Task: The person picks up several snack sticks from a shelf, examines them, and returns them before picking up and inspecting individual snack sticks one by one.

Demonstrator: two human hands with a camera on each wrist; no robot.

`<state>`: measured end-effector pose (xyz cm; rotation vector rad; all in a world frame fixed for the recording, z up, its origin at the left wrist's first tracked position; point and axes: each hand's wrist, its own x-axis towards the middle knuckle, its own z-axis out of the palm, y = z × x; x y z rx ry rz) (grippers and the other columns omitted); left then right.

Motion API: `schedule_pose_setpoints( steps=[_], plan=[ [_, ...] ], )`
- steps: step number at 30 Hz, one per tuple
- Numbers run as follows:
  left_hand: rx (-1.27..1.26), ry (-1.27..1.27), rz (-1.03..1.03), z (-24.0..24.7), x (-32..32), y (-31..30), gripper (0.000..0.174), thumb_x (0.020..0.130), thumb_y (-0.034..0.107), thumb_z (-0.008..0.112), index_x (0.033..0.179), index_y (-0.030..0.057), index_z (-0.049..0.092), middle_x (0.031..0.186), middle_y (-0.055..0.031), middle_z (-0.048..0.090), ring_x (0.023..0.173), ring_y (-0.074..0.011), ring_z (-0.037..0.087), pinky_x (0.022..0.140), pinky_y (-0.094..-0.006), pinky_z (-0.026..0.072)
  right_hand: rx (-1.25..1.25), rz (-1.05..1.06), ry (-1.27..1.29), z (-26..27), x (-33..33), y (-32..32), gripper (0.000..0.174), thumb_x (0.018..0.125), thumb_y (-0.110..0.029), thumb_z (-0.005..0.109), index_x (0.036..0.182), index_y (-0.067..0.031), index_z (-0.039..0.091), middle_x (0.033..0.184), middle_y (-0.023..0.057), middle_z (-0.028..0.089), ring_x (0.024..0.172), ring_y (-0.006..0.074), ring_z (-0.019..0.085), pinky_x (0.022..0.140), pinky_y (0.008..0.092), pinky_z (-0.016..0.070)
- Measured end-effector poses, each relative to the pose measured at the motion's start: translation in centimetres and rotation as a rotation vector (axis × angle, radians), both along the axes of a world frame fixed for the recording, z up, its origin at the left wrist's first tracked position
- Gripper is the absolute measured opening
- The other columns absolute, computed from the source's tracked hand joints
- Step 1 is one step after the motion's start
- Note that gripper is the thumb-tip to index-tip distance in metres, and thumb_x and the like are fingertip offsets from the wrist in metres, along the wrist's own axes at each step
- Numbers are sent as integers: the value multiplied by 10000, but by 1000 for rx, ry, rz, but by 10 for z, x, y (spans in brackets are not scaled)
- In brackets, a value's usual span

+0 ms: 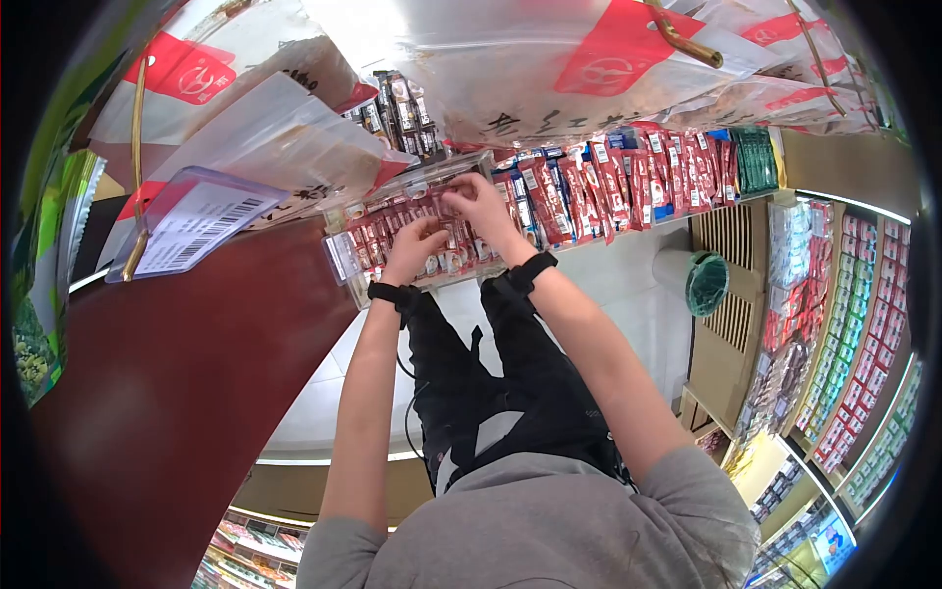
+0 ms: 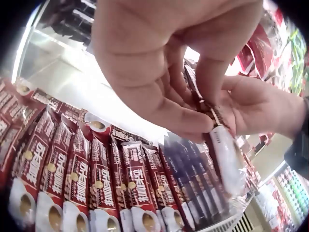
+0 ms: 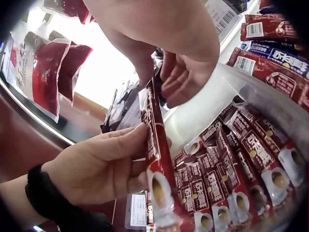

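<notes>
A dark red coffee stick sachet (image 3: 157,145) with a white cup picture is held up between both hands, over a clear plastic bin (image 1: 473,267). The left hand (image 1: 414,250) grips its lower part between thumb and fingers, as the right wrist view shows. At the sachet's upper end, the right hand (image 1: 481,208) pinches it with thumb and fingertips. Below them, rows of matching red sachets (image 2: 99,183) stand upright in the bin, cup pictures at the bottom. Several darker blue-grey sachets (image 2: 186,171) stand beside these in the left wrist view.
Large clear bags with red labels (image 1: 628,54) hang from metal hooks (image 1: 692,44) close above the hands. A price card (image 1: 201,226) hangs at left over a dark red surface (image 1: 186,383). More red packets (image 1: 638,182) line the shelf rightward. A lined waste bin (image 1: 706,285) stands below.
</notes>
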<state>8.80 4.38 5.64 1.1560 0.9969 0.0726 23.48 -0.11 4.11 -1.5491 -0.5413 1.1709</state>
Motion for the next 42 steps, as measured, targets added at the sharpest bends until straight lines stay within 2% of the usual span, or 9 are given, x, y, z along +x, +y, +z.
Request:
schedule_pose_setpoints(
  steps=[4, 10, 18, 20, 24, 26, 28, 31, 42],
  plan=[
    [-111, -70, 270, -10, -11, 1, 270, 811, 138, 539, 1024, -24, 502, 902, -60, 566, 789, -127, 555, 678, -247, 474, -164, 387, 45, 7, -13, -31, 290, 736, -218, 623, 881, 32, 599, 713, 82, 599, 649, 112, 558, 585, 239, 450],
    [-257, -32, 307, -7, -27, -3, 196, 836, 151, 499, 982, 21, 517, 889, -29, 553, 783, -114, 538, 704, -248, 454, -306, 320, 250, 11, -38, -53, 234, 777, -164, 576, 899, 34, 600, 725, 48, 583, 609, 91, 541, 570, 227, 496],
    [-345, 60, 456, -23, -39, -15, 106, 827, 130, 507, 877, 40, 531, 786, -16, 543, 684, -110, 526, 638, -233, 457, -217, 330, -52, 12, -50, -62, 198, 765, -145, 555, 789, 50, 585, 659, 100, 574, 551, 205, 577, 494, 304, 470],
    [-325, 73, 483, -27, -37, -10, 103, 816, 122, 516, 846, 25, 537, 759, -21, 550, 644, -108, 536, 594, -223, 465, -310, 524, -653, 28, -48, -58, 192, 779, -152, 509, 852, 4, 595, 751, 70, 601, 749, 211, 588, 698, 337, 467],
    [-64, 245, 341, -46, -32, 2, 105, 804, 130, 528, 789, 28, 544, 688, 4, 526, 588, -84, 501, 526, -209, 426, -76, 569, -1062, 1, -43, -64, 239, 767, -158, 459, 945, -52, 579, 955, 66, 581, 991, 250, 502, 867, 378, 349],
    [178, 333, 122, -80, -37, 5, 105, 797, 126, 531, 773, 25, 551, 656, 9, 521, 556, -75, 499, 487, -208, 406, -87, 795, -1447, -19, -43, -65, 279, 779, -195, 443, 1019, -114, 561, 1121, 80, 502, 1161, 228, 351, 1003, 402, 164],
    [188, 315, 139, -79, -29, 4, 125, 780, 113, 542, 718, 5, 547, 599, -6, 519, 524, -88, 503, 460, -225, 396, -64, 843, -1463, -21, -37, -65, 293, 777, -189, 431, 1030, -114, 559, 1144, 83, 489, 1171, 247, 339, 1009, 432, 141],
    [282, 493, -75, -88, -20, 7, 220, 686, 196, 591, 780, -3, 590, 752, -174, 589, 766, -320, 566, 668, -371, 435, -85, 969, -1492, -18, -31, -63, 308, 776, -189, 419, 1039, -118, 562, 1185, 85, 463, 1195, 270, 307, 1022, 467, 87],
    [543, 584, -103, -84, 8, -9, 242, 718, 255, 599, 749, 16, 593, 668, -133, 588, 668, -261, 587, 619, -365, 443, -162, 1124, -1522, -5, -23, -55, 253, 774, -187, 416, 910, -79, 599, 1197, 93, 466, 1205, 273, 302, 1029, 477, 58]
  ],
)
